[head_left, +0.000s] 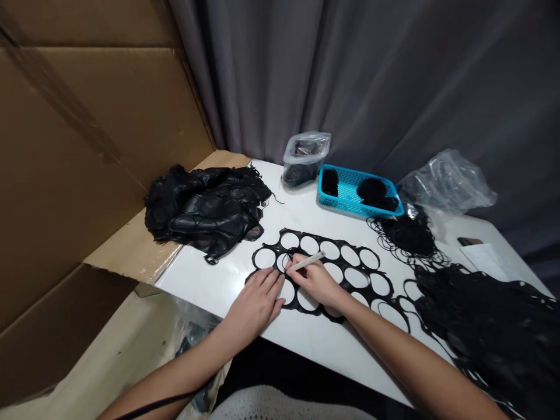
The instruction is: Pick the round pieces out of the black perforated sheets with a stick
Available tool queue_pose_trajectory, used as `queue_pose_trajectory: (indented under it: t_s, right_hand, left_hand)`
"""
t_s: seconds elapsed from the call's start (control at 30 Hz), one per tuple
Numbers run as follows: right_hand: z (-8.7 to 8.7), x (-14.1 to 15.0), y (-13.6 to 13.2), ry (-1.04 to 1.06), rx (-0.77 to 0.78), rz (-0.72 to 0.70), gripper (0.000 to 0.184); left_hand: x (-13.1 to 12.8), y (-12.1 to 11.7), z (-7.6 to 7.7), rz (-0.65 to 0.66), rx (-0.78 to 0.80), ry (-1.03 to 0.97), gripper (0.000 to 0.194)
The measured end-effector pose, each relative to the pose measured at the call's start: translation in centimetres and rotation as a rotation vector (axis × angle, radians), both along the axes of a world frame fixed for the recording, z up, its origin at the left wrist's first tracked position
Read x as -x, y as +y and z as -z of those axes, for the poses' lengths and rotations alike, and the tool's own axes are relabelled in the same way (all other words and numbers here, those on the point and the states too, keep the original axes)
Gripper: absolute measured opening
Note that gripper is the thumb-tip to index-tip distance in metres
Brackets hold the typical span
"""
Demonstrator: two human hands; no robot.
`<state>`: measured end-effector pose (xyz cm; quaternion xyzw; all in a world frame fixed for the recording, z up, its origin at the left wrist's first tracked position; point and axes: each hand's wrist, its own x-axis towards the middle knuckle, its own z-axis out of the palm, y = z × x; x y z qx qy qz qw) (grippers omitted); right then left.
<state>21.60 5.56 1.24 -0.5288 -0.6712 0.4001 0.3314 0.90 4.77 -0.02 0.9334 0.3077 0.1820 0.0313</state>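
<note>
A black sheet with rows of round holes (342,277) lies flat on the white table, the table's surface showing through the holes. Resting on its left part is my left hand (259,297), fingers stretched out and pressing down. My right hand (315,281) grips a slim white pen-like tool (307,261) close beside it, over one of the upper left holes. The tip of the tool points toward a thin black ring edge near my left fingertips. Whether that tip is a blade is too small to tell.
Behind the sheet stand a blue basket (345,201) with black pieces and a clear plastic bag (305,157). A crumpled black pile (210,204) sits left. Black rings (409,236), another clear bag (450,181) and dark perforated sheets (503,326) lie right. Cardboard (87,105) walls the left.
</note>
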Motion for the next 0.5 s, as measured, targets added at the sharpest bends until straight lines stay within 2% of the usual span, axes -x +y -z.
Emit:
queue_pose_trajectory:
  t_s: [0.17, 0.3, 0.4, 0.43, 0.5]
  right_hand:
    - [0.2, 0.1, -0.1, -0.072, -0.1, -0.036, 0.016]
    - [0.7, 0.9, -1.2, -0.298, -0.32, -0.147, 0.015]
    - [0.7, 0.9, -0.9, -0.458, -0.416, -0.209, 0.018]
    - [0.6, 0.4, -0.2, -0.483, -0.421, -0.173, 0.018]
    - [0.2, -1.3, 1.9, -0.492, -0.422, 0.005, 0.017]
  left_hand:
    - [0.0, 0.0, 0.4, 0.009, 0.002, -0.028, 0.04]
    - [0.0, 0.0, 0.6, 0.022, -0.016, -0.021, 0.042]
    - [-0.1, 0.1, 0.5, 0.03, -0.011, -0.001, 0.04]
    - [-0.1, 0.1, 0.5, 0.034, -0.008, 0.001, 0.039]
    - [0.0, 0.1, 0.4, 0.04, -0.002, -0.007, 0.038]
